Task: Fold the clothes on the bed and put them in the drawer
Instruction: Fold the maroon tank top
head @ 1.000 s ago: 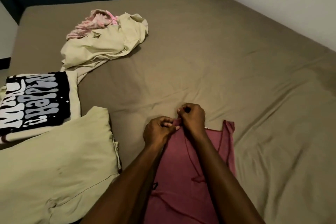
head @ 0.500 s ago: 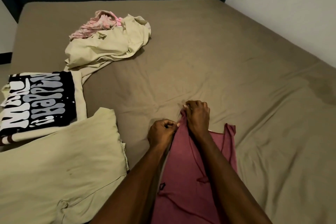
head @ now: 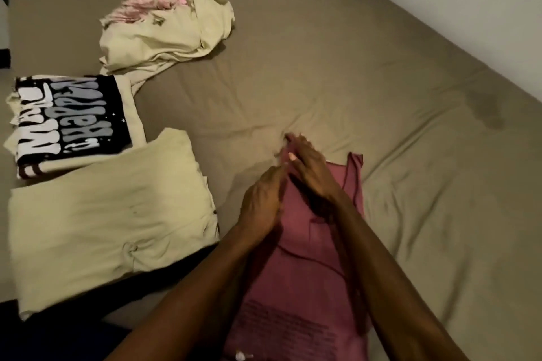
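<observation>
- On the folded cream shirt [head: 73, 117] at the bed's left, the dark print shows big white and grey letters upside down; we cannot read them surely.
- Faint lines of text on the pink top [head: 296, 287] are too blurred to read.
- Our forearms hide much of that top; its hem is cut off at the frame's bottom.
- The pink top lies lengthwise on the bed [head: 381, 97] in front of us, straps pointing toward the headboard.
- Our left hand [head: 261, 199] and right hand [head: 311, 170] meet at its left strap; motion blur keeps us from telling whether the fingers pinch it.

Both hands [head: 289, 184] on pink top [head: 305, 272]
</observation>
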`<state>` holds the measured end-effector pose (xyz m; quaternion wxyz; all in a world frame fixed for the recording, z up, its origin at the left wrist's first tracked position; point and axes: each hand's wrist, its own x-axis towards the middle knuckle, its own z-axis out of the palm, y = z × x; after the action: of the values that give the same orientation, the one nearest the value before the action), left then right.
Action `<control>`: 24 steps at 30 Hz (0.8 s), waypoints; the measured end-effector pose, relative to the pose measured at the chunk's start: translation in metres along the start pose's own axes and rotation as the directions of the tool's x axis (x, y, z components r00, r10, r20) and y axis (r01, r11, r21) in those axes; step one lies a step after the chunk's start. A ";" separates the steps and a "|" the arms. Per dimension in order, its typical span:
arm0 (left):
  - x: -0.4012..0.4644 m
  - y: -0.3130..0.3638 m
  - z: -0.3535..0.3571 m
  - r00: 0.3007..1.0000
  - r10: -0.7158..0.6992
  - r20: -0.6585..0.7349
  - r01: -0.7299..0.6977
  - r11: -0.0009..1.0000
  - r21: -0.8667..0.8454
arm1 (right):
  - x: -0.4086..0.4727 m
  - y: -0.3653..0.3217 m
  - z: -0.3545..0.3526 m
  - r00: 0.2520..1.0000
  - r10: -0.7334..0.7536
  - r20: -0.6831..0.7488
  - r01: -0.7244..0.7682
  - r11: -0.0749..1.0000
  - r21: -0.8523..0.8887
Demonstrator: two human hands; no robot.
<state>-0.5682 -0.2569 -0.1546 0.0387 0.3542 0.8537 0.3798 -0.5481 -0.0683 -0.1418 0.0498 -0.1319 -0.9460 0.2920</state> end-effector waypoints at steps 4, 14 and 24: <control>-0.092 -0.012 -0.031 0.914 0.404 -0.025 -0.402 0.913 0.075 | -0.114 0.016 -0.027 0.929 -0.024 -0.370 0.026 1.000 0.001; -0.166 -0.088 -0.068 0.669 0.631 0.393 -0.724 0.672 0.154 | -0.358 0.046 0.001 0.899 0.246 -0.363 -0.230 0.969 0.086; -0.174 -0.078 -0.048 0.544 0.718 0.435 -0.839 0.444 0.315 | -0.353 0.043 0.000 0.989 0.001 -0.146 -0.018 0.993 -0.114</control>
<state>-0.4994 -0.4326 -0.2085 -0.1305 0.7480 0.6459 0.0793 -0.1997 -0.1321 -0.1721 0.1097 -0.1602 -0.9545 0.2266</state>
